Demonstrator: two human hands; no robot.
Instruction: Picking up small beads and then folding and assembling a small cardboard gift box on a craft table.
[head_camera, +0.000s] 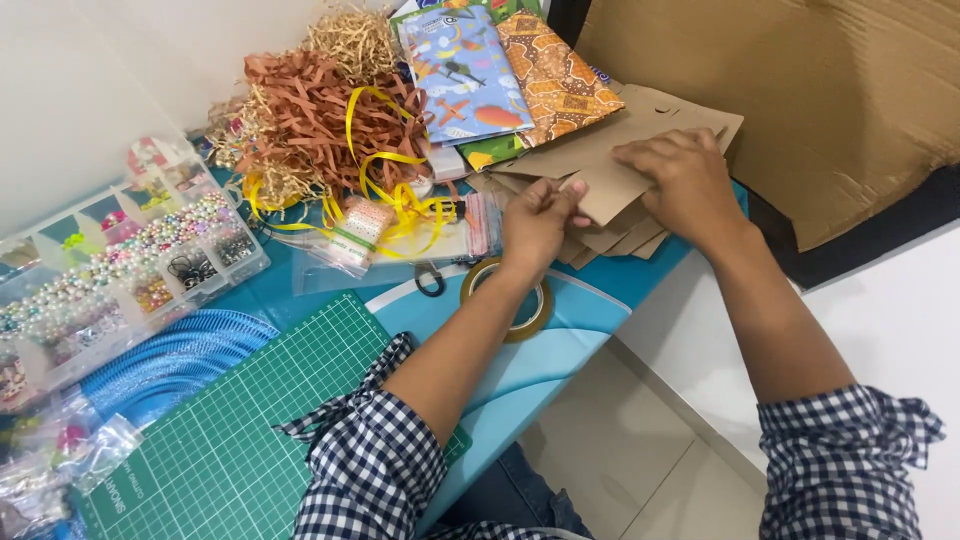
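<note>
Both hands are on the stack of brown paper bags (620, 170) at about one o'clock on the blue table (560, 340). The left hand (538, 225) has its fingers curled shut, pinching the near edge of the top bag between thumb and forefinger. The right hand (680, 180) lies flat on top of the stack, fingers spread and pressing down, gripping nothing. Just below the left wrist, at six o'clock from it, sits a roll of clear tape (512, 300), partly hidden by the forearm. At eleven o'clock from the hands lie patterned paper bags (500, 70), one light blue, one orange. Further round at ten o'clock there's a heap of shredded brown paper (310, 110) with yellow ribbon (385, 170) looping across it. Far out at nine o'clock is a clear bead organiser box (130, 260), and at seven o'clock the green cutting mat (250, 430). A big sheet of cardboard (830, 100) stands at two o'clock, behind the stack.
</note>
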